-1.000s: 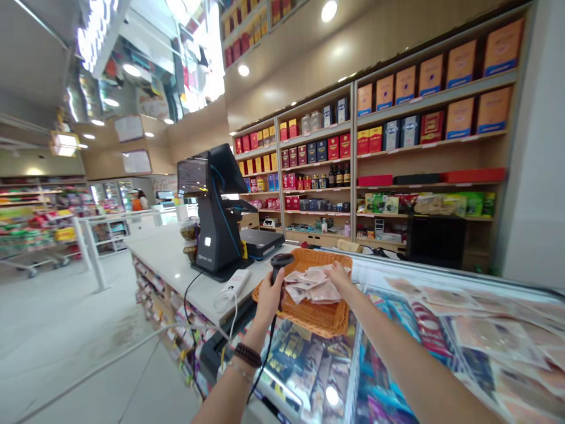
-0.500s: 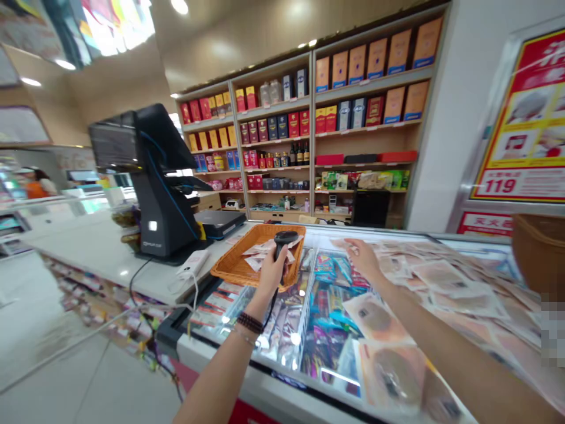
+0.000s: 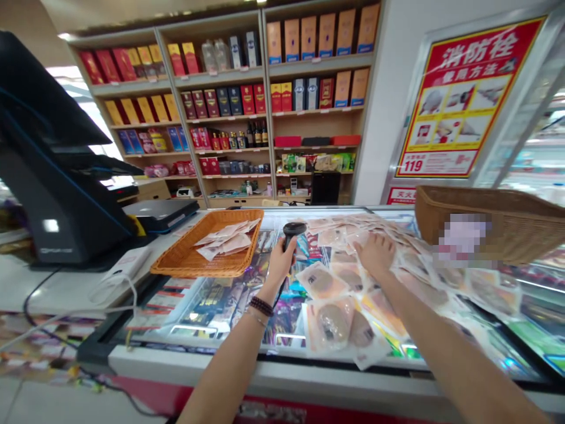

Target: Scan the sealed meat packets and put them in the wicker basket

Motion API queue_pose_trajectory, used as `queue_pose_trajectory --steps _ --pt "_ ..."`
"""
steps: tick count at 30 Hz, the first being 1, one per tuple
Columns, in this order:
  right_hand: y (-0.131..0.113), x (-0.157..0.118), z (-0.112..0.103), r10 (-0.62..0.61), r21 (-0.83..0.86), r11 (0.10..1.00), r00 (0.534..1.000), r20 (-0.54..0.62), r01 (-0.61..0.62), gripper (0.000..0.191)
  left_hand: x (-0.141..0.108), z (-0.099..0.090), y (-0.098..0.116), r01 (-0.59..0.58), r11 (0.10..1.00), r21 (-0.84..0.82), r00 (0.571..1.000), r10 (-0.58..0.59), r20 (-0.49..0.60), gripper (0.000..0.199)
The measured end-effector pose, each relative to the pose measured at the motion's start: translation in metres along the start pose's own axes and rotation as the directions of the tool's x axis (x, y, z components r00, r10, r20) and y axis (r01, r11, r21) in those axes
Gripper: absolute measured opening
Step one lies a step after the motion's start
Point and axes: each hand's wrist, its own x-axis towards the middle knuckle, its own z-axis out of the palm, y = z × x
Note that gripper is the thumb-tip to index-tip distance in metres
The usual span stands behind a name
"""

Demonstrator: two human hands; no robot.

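Two wicker baskets (image 3: pixel 194 272) (image 3: pixel 507 221), right one showing more; left hand (image 3: pixel 279 263) gripping barcode scanner (image 3: pixel 293 229), right hand (image 3: pixel 374 254) flat on packets (image 3: pixel 320 281).

Sealed packets (image 3: pixel 324 282) lie strewn across a glass-topped freezer (image 3: pixel 265 368), with a wicker basket (image 3: pixel 207 268) of more at its left end.

black barcode scanner (image 3: pixel 292 231) upright, sealed packets (image 3: pixel 320 281) strewn flat.
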Motion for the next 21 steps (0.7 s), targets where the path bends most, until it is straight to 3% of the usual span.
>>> queue_pose_trajectory --steps 3,7,12,18,21 --pt "-0.022 -0.008 0.017 -0.047 0.032 0.998 0.998 0.045 0.046 0.062 -0.005 0.000 -0.010 0.030 0.999 0.021 0.999 -0.030 0.010 0.061" --pt "-0.054 -0.009 0.036 -0.012 0.082 0.997 0.993 0.120 0.002 0.062 -0.009 -0.009 -0.017 0.054 0.998 0.027 0.999 -0.053 -0.010 0.061" --pt "-0.078 0.002 0.045 -0.053 0.115 0.993 0.965 0.259 0.023 0.064 -0.008 -0.020 -0.022 0.084 0.996 0.018 0.995 -0.083 -0.047 0.061" --pt "-0.087 0.016 0.044 -0.158 0.174 0.981 0.885 0.437 0.089 0.024 -0.008 -0.019 -0.025 0.069 0.998 0.003 0.996 -0.069 -0.056 0.067" --pt "-0.083 0.024 0.040 -0.227 0.206 0.968 0.840 0.493 0.141 0.015 -0.009 -0.017 -0.026 0.065 0.998 -0.006 0.997 -0.065 -0.039 0.068"
